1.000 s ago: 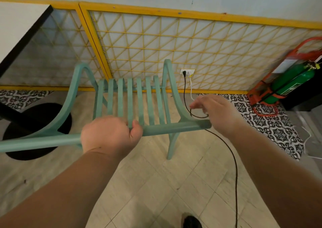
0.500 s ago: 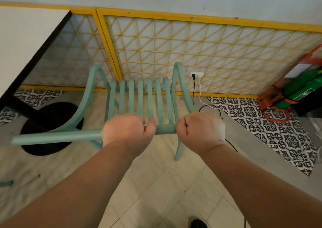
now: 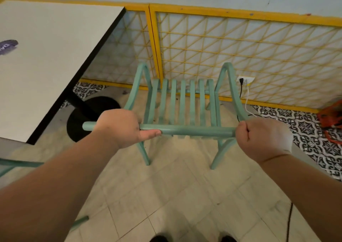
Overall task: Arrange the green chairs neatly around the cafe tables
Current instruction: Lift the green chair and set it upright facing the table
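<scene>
A green slatted chair stands in front of me, its seat facing the yellow lattice wall. My left hand grips the left part of its top back rail. My right hand grips the rail's right end. The white cafe table with a black edge is on the left, its corner close to the chair's left armrest. The table's black round base sits on the floor beside the chair's left legs.
Parts of another green chair show at the lower left. A wall socket with black and white cables is behind the chair on the right. An orange stand is at the far right. My shoes are at the bottom edge.
My right hand reached the rail and closed on it, then slid out to its right end. The chair has turned square to the wall and now stands closer to the table.
</scene>
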Demonstrator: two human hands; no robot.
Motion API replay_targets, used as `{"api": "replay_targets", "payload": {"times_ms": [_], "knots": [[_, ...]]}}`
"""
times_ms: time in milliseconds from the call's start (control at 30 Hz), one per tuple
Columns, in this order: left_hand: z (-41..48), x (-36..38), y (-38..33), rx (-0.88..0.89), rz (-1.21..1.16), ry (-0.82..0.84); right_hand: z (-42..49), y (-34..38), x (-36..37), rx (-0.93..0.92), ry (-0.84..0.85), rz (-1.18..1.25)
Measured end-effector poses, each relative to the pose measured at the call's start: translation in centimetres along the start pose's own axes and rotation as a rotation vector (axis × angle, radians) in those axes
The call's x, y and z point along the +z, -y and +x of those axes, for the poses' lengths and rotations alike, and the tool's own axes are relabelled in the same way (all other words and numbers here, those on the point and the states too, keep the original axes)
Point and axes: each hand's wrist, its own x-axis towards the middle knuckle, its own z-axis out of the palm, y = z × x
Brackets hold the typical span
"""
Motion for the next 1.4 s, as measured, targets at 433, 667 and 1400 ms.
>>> {"api": "replay_targets", "payload": {"times_ms": [433,667,1400], "knots": [[-1.8,-0.1,-3.8,-0.111,-0.063,0.005,1.7,-3.5,0.8,-0.066,0.032,-0.025],[-2.4,0.1,-6.9,-0.148,-0.141,0.003,3.6,-5.9,0.8,-0.092,0.085,-0.033],[-2.5,-1.5,-9.9,-0.265,-0.235,0.043,4.1,6.6,-5.7,-0.165,0.291,0.465]]}}
